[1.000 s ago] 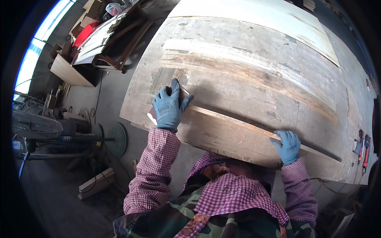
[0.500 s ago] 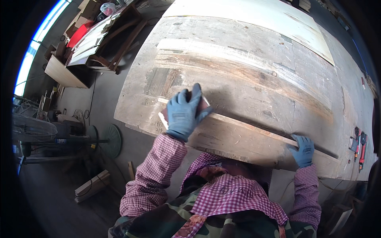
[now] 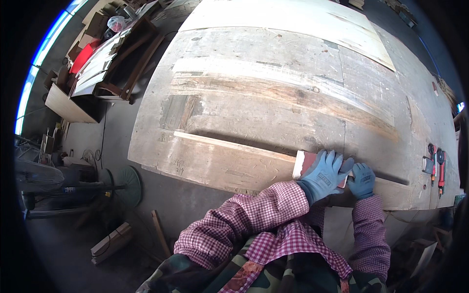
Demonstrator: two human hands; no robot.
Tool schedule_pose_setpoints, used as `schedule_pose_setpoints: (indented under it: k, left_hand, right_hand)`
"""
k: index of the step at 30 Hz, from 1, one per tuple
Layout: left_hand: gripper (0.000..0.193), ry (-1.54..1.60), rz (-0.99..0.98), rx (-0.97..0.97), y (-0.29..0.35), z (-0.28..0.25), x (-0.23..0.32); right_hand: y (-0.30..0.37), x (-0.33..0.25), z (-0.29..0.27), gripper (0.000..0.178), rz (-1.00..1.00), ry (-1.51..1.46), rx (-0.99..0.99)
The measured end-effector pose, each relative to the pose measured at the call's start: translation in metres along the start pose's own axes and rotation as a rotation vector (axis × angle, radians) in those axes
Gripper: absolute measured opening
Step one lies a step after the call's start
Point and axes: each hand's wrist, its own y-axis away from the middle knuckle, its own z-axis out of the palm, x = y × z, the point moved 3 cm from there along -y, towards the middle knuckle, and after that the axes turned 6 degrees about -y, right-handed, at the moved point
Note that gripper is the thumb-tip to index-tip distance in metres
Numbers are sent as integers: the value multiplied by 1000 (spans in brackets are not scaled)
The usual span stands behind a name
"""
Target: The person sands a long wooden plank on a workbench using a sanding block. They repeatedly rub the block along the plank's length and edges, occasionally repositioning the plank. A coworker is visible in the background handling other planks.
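A long, narrow wooden strip point(image 3: 234, 145) lies along the near side of the worktable, its pale edge raised and casting a shadow behind it. My left hand point(image 3: 323, 177), in a blue-grey work glove, is closed over a reddish-brown sanding block point(image 3: 300, 165) with a whitish edge. The block rests on the strip toward its right part, partly hidden under the glove. Just right of it, almost touching, my gloved right hand point(image 3: 362, 181) grips the strip with its fingers curled over the edge.
The worn wooden worktable point(image 3: 146, 141) has a pale sheet point(image 3: 293, 22) at its far side. Red-handled tools point(image 3: 441, 171) lie at the right edge. To the left stand a fan point(image 3: 36, 176), a rack of pale boards point(image 3: 100, 66) and wood offcuts point(image 3: 111, 243) on the floor.
My left hand has slid the sanding block rightward along the strip, from near its left end to beside my right hand. My right hand keeps its grip; the view has shifted slightly.
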Motion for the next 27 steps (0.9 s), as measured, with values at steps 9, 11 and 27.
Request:
schedule_pose_setpoints:
  k: [9, 11, 27]
  left_hand:
    - [82, -313, -569, 77, 139, -93, -196]
    - [82, -376, -670, 55, 147, -97, -215]
    - [91, -107, 63, 73, 7, -7, -20]
  right_hand:
    - [0, 3, 5, 43, 65, 46, -58]
    - [5, 1, 4, 43, 73, 46, -20]
    - [0, -24, -14, 82, 101, -222, 236]
